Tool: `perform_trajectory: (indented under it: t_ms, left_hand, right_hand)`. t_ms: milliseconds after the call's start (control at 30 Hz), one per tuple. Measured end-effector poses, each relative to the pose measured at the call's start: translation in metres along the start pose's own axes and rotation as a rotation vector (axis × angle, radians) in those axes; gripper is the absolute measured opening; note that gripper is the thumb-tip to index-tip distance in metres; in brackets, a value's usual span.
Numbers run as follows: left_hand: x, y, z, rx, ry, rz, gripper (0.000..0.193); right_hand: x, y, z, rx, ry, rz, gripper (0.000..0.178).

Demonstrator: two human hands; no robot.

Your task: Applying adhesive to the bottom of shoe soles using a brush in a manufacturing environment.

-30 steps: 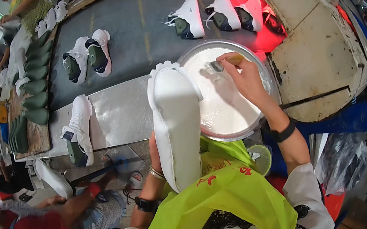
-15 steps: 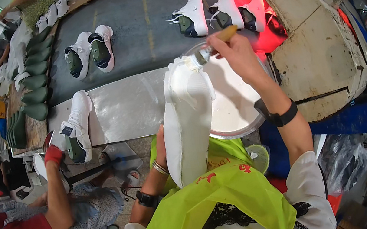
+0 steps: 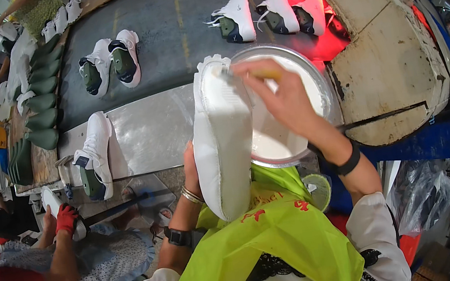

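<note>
My left hand (image 3: pixel 191 171) grips the side of a white shoe upper (image 3: pixel 224 146), turned with its pale underside facing up. The fingers on its hidden side cannot be seen. A yellow-handled brush (image 3: pixel 265 71) is pinched in my right hand (image 3: pixel 288 100). Its bristle end, blurred, meets the underside near the scalloped far end. Just beyond and right of the shoe stands a round metal basin (image 3: pixel 337 107) holding white liquid (image 3: pixel 277 142).
A white sneaker (image 3: pixel 99 138) lies on the metal ledge (image 3: pixel 149 134) at left. Several more shoes rest on the dark belt (image 3: pixel 165 45), three under red light. Green shoe lasts (image 3: pixel 43 137) line the left board. A co-worker's red-gloved hand (image 3: pixel 66 218) holds a white piece.
The brush has moved slightly inward over the shoe's far end, its handle tilting lower. The shoe has shifted a little left. The co-worker's gloved hand has left the sneaker on the ledge.
</note>
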State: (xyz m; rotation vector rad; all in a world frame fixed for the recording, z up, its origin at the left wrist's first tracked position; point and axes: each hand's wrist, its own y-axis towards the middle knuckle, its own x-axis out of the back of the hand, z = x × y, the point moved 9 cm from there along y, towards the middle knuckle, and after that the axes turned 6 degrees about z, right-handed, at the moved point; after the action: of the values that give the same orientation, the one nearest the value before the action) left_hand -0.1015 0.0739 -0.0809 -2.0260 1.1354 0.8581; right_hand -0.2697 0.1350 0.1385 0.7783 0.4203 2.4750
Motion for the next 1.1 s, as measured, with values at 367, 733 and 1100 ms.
perform_trajectory:
  t_ms: [367, 733, 1100]
  left_hand:
    - [-0.01, -0.001, 0.003, 0.071, 0.098, -0.032, 0.05]
    - [-0.006, -0.006, -0.007, 0.0, 0.347, -0.008, 0.044]
    - [0.003, -0.014, 0.005, 0.034, 0.233, -0.066, 0.042]
  right_hand:
    - [-0.01, 0.005, -0.024, -0.41, 0.347, 0.041, 0.025]
    - [-0.012, 0.008, -0.029, -0.506, 0.282, 0.048, 0.03]
    - [0.034, -0.017, -0.112, -0.704, 0.352, -0.148, 0.03]
